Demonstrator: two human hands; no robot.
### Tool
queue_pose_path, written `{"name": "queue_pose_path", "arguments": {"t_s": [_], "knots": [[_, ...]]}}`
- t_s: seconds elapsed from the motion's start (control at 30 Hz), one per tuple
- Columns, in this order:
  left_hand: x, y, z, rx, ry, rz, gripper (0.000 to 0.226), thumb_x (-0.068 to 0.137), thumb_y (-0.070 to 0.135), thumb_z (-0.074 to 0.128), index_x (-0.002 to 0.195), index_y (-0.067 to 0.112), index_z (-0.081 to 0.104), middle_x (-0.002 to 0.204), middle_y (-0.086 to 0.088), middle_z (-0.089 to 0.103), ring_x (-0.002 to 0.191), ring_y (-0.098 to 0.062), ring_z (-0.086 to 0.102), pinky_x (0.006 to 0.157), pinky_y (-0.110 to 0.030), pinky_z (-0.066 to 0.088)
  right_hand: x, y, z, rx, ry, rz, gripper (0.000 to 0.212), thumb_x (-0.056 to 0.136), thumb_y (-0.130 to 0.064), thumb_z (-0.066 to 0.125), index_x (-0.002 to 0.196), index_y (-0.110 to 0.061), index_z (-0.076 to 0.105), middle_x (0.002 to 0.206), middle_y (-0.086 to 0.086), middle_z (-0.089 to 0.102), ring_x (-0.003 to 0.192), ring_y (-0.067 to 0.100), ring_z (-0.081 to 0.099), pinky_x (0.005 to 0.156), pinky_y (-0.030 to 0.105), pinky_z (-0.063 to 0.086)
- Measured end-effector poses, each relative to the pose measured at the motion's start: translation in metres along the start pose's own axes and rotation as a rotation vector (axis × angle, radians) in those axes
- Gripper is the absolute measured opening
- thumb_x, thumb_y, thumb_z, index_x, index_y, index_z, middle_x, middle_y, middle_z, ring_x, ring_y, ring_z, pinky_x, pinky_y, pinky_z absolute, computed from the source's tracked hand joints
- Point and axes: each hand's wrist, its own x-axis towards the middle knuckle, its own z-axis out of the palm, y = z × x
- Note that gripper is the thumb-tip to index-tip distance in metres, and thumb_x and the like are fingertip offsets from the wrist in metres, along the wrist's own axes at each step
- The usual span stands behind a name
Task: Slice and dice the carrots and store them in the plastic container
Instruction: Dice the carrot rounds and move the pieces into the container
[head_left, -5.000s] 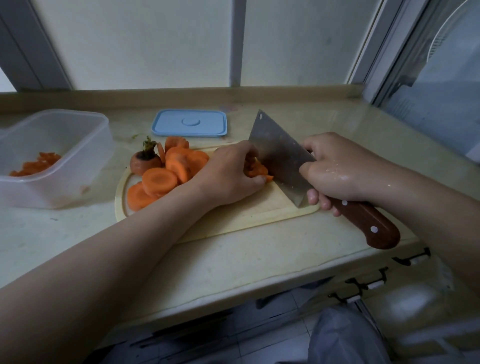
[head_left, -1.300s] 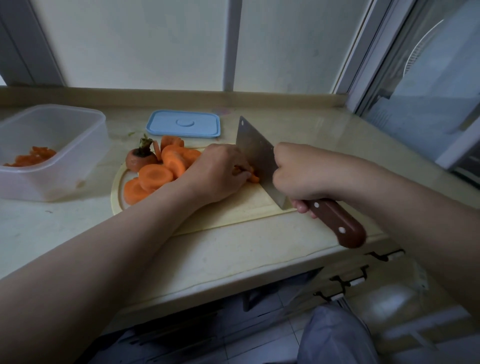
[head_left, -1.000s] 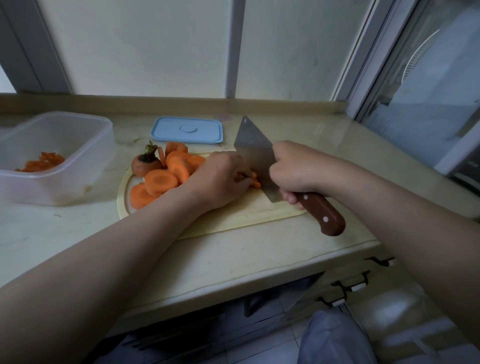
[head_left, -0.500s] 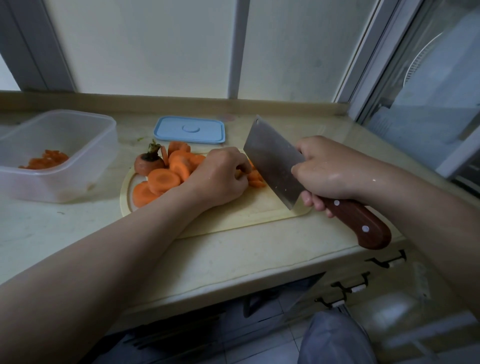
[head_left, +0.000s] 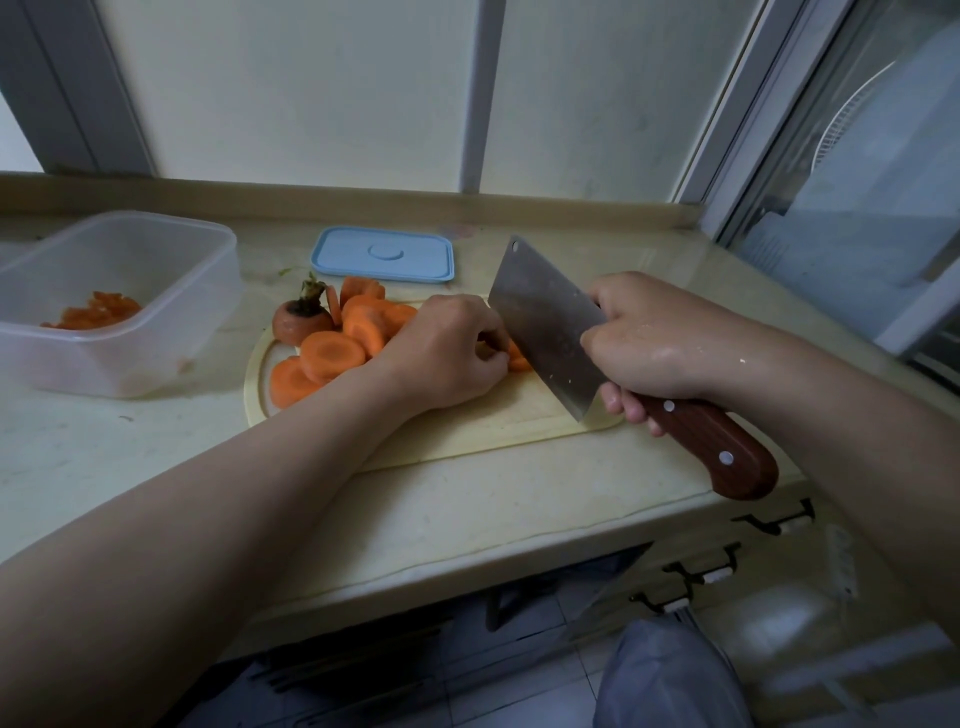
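Note:
On the pale cutting board (head_left: 467, 436) my left hand (head_left: 447, 353) holds down carrot pieces (head_left: 517, 358) with curled fingers; most of them are hidden under the hand. My right hand (head_left: 654, 343) grips the brown handle of a cleaver (head_left: 545, 322), whose blade stands on the board right beside my left fingertips. Thick round carrot slices (head_left: 332, 353) and a carrot top with stem (head_left: 301, 319) lie at the board's left end. The clear plastic container (head_left: 156, 291) stands at the left with diced carrot (head_left: 93, 312) inside.
A blue lid (head_left: 384, 254) lies flat behind the board, near the window sill. The counter's front edge runs just below the board, with drawer handles (head_left: 774, 519) underneath. A window frame rises at the right.
The cleaver came down from slightly raised onto the carrot pieces beside my left fingers. My left hand has stayed on the pieces.

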Motion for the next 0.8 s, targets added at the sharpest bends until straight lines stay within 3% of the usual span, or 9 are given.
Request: {"name": "queue_pose_path", "arguments": {"t_s": [0.17,0.23,0.3,0.33,0.47,0.63,0.8], "knots": [[0.0,0.0,-0.001,-0.006,-0.007,0.011,0.009,0.084,0.016,0.07,0.089,0.013,0.077,0.087,0.002,0.069,0.078,-0.01,0.06,0.074,-0.029,0.053,0.0,0.0,0.0,-0.042,0.057,-0.052,0.028,0.103,-0.007,0.042,0.082,0.003,0.057,0.049,0.008,0.061,0.031,0.014,0.054,0.039,0.024,0.05],[0.0,0.0,-0.001,-0.002,-0.004,0.013,0.009,0.084,0.016,0.07,0.09,0.013,0.077,0.087,0.002,0.069,0.078,-0.009,0.06,0.074,-0.029,0.053,-0.001,0.0,0.003,-0.003,0.035,-0.036,0.014,0.102,-0.002,0.041,0.099,0.003,0.054,0.056,0.017,0.063,0.031,0.018,0.053,0.04,0.028,0.052],[0.0,0.0,-0.001,-0.002,-0.004,0.011,0.01,0.084,0.016,0.07,0.09,0.013,0.077,0.087,0.002,0.07,0.078,-0.009,0.06,0.074,-0.029,0.052,-0.001,0.001,0.005,-0.007,0.042,-0.062,0.025,0.099,0.002,0.04,0.121,0.004,0.051,0.065,0.024,0.065,0.033,0.021,0.054,0.04,0.031,0.053],[0.0,0.0,0.0,-0.001,-0.005,0.009,0.01,0.084,0.016,0.07,0.09,0.013,0.077,0.088,0.002,0.07,0.079,-0.009,0.061,0.074,-0.028,0.052,0.001,0.002,0.006,-0.017,0.035,-0.074,0.026,0.099,0.002,0.04,0.123,0.006,0.05,0.067,0.025,0.065,0.035,0.022,0.054,0.04,0.031,0.053],[0.0,0.0,0.0,0.007,-0.007,-0.004,0.011,0.084,0.015,0.069,0.09,0.014,0.078,0.089,0.003,0.07,0.079,-0.009,0.061,0.074,-0.027,0.052,0.001,0.004,0.008,-0.063,0.031,-0.076,0.013,0.1,-0.002,0.041,0.098,-0.001,0.054,0.06,0.018,0.063,0.038,0.02,0.055,0.042,0.03,0.052],[0.001,-0.001,0.002,0.011,0.013,-0.011,0.012,0.083,0.013,0.07,0.091,0.015,0.079,0.089,0.002,0.071,0.076,-0.006,0.057,0.068,-0.015,0.044,-0.001,-0.001,0.021,-0.158,0.026,-0.121,0.007,0.101,-0.007,0.04,0.103,-0.013,0.044,0.079,0.023,0.065,0.047,0.024,0.058,0.045,0.034,0.052],[0.001,-0.001,0.002,0.011,0.012,-0.025,0.011,0.084,0.014,0.071,0.091,0.015,0.079,0.09,0.001,0.071,0.076,-0.007,0.057,0.067,-0.015,0.041,0.002,-0.011,0.02,-0.252,-0.005,-0.138,0.008,0.1,-0.003,0.037,0.102,-0.005,0.044,0.064,0.021,0.061,0.035,0.022,0.053,0.04,0.031,0.05]]}}
